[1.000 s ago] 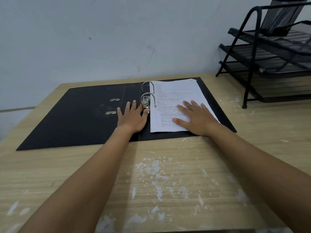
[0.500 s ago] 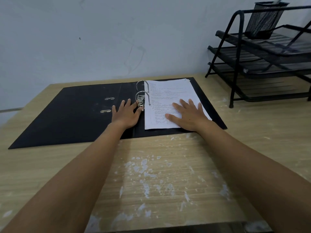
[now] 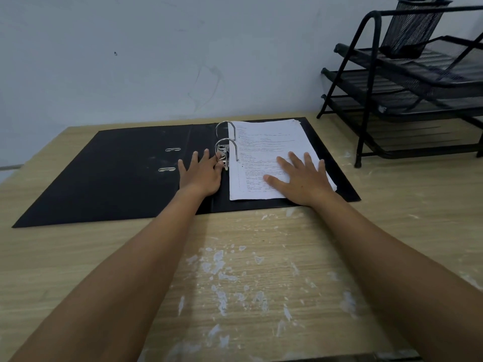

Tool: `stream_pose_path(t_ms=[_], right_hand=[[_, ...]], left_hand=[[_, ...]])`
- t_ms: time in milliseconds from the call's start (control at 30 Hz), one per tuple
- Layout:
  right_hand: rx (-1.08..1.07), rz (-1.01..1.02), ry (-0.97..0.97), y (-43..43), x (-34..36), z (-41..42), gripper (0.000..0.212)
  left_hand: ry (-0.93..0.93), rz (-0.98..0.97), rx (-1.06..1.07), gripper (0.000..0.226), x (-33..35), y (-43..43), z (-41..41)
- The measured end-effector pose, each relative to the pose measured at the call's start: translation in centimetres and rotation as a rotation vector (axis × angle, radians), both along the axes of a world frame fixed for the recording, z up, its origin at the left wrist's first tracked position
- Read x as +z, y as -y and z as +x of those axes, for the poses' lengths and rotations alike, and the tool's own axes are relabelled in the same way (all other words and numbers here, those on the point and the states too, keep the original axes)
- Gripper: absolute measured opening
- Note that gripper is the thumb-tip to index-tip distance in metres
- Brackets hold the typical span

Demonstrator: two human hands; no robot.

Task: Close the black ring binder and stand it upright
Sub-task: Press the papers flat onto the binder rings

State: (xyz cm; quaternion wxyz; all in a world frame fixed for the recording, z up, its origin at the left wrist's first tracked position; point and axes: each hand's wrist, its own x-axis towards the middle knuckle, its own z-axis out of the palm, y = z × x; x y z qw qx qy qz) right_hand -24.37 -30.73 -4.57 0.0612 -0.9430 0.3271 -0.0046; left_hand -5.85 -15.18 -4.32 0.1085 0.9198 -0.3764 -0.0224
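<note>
The desk (image 3: pixel 261 270) is covered at its far side by the binder (image 3: pixel 117 173), laid flat and open. A tray rack (image 3: pixel 407 82) is seen far right. Its papers (image 3: pixel 271 150) are pressed by the flat, spread right hand (image 3: pixel 300 176). The rings (image 3: pixel 226 145) are touched by the left hand (image 3: pixel 201 173), fingers spread, nothing gripped.

Nothing here can be read. The stack of white sheets (image 3: pixel 269 152) filed in the open black ring binder (image 3: pixel 117 173) carries lines of dark print, but they are too small and blurred to make out, and the right hand (image 3: pixel 300 176) covers the part toward four o'clock. No label, brand or number shows elsewhere.
</note>
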Motion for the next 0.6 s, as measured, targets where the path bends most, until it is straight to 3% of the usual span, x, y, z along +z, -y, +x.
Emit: stream_pose_path(t_ms=[600], right_hand=[[0.0, 0.039, 0.015, 1.0, 0.0, -2.3, 0.091]], left_hand=[[-0.009, 0.017, -0.07, 0.057, 0.3, 0.1, -2.3]])
